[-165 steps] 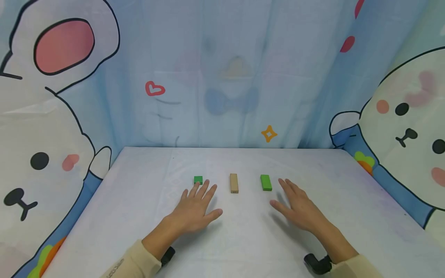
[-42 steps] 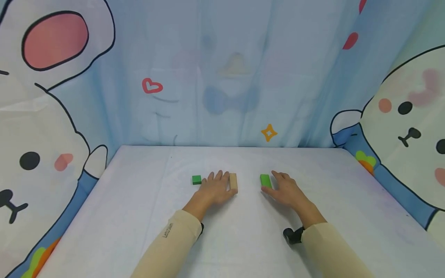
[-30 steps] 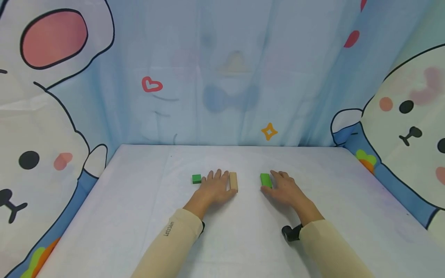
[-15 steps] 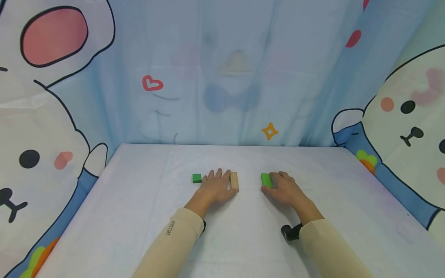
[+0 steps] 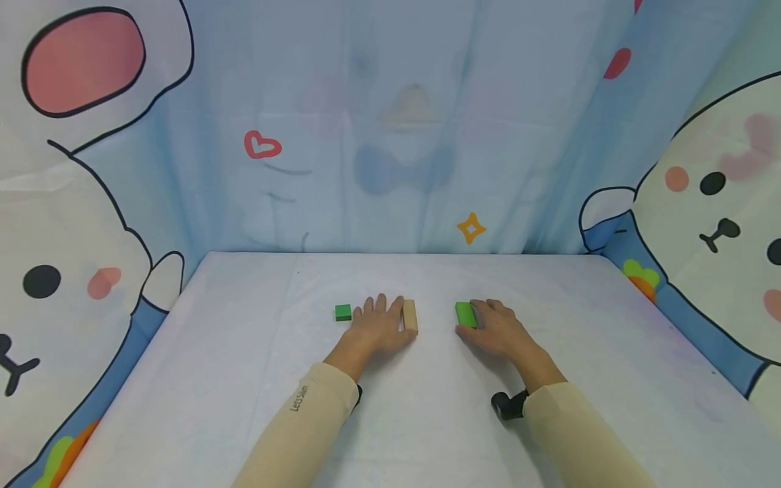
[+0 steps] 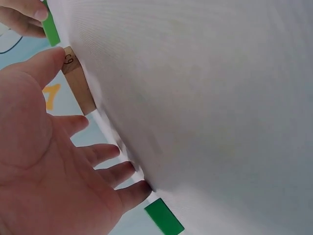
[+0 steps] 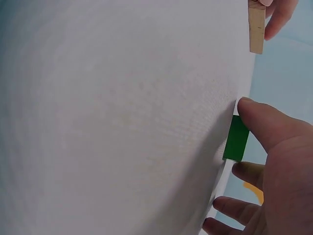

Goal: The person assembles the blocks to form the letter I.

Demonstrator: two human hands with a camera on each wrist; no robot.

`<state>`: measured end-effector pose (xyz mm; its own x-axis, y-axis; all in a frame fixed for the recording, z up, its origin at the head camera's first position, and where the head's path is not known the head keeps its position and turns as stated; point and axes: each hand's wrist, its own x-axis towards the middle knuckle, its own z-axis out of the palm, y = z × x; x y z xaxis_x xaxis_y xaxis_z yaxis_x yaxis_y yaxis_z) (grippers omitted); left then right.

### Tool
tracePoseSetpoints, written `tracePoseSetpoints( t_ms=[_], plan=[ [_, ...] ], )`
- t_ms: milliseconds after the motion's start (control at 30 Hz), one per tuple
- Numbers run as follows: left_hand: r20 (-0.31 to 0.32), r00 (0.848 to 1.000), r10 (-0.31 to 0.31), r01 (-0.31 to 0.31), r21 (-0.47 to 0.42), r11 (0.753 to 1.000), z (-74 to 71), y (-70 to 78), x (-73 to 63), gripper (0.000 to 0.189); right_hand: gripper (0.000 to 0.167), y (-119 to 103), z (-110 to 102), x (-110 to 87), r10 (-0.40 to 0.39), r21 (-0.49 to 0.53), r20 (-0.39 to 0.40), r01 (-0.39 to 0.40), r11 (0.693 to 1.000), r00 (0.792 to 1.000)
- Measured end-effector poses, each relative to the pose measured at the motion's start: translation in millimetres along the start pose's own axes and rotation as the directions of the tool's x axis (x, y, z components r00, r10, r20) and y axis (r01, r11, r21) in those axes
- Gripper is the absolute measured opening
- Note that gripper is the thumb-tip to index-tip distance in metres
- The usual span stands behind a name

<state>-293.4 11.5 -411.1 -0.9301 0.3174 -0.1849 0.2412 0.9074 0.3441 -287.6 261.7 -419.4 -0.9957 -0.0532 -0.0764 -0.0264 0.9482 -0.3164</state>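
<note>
In the head view my left hand (image 5: pixel 377 333) is at a plain wooden block (image 5: pixel 411 317) lying on the table. Its thumb presses the block's near end, where a small dark marking shows in the left wrist view, and the index fingertip is at the far end; the other fingers are spread. My right hand (image 5: pixel 497 330) has a light green block (image 5: pixel 466 314) between thumb and index finger, its remaining fingers extended beyond. Left of the left hand lies a smaller green block (image 5: pixel 343 312), beyond the little finger in the left wrist view.
A white cloth covers the table (image 5: pixel 403 420). Behind it hangs a blue curtain (image 5: pixel 390 190) printed with cartoon animals. A black wrist camera (image 5: pixel 509 406) sticks out beside the right sleeve.
Both hands came forward and inward from their earlier spread position to the wooden and light green blocks. Over the last second the right index finger closed in slightly; the blocks stay put.
</note>
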Motion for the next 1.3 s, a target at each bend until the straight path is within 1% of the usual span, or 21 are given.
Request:
tracePoseSetpoints(
  t_ms=[233, 500, 600, 900, 1100, 1300],
  plan=[
    [-0.001, 1.0, -0.009, 0.009, 0.003, 1.0, -0.5, 0.5, 2.2, 0.076, 0.078, -0.1, 0.4, 0.7, -0.003, -0.014, 0.002, 0.003, 1.0, 1.0],
    [-0.012, 1.0, -0.007, 0.007, -0.008, 1.0, -1.0, -0.9, 1.1, 0.075, 0.077, -0.1, 2.1, 2.4, 0.028, -0.023, 0.014, -0.028, 0.999, 1.0],
    [-0.014, 1.0, -0.005, 0.005, -0.011, 1.0, -1.0, -1.1, 0.8, 0.075, 0.077, 0.4, 3.2, 2.3, 0.026, -0.024, 0.008, -0.026, 0.999, 1.0],
    [-0.008, 1.0, 0.004, -0.004, -0.007, 1.0, -3.6, 0.1, -1.2, 0.075, 0.078, 5.4, 4.9, 1.3, 0.001, 0.019, -0.04, -0.001, 1.0, 0.999],
    [-0.016, 1.0, 0.001, -0.001, 0.001, 1.0, -2.5, -0.7, -0.2, 0.075, 0.077, 5.2, 4.5, 0.3, -0.022, 0.015, -0.064, 0.024, 1.0, 0.998],
    [-0.011, 1.0, -0.004, 0.004, -0.003, 1.0, -2.2, -1.8, 0.1, 0.075, 0.075, 7.1, 7.4, 1.9, -0.045, 0.018, -0.094, 0.047, 0.999, 0.995]
  ],
)
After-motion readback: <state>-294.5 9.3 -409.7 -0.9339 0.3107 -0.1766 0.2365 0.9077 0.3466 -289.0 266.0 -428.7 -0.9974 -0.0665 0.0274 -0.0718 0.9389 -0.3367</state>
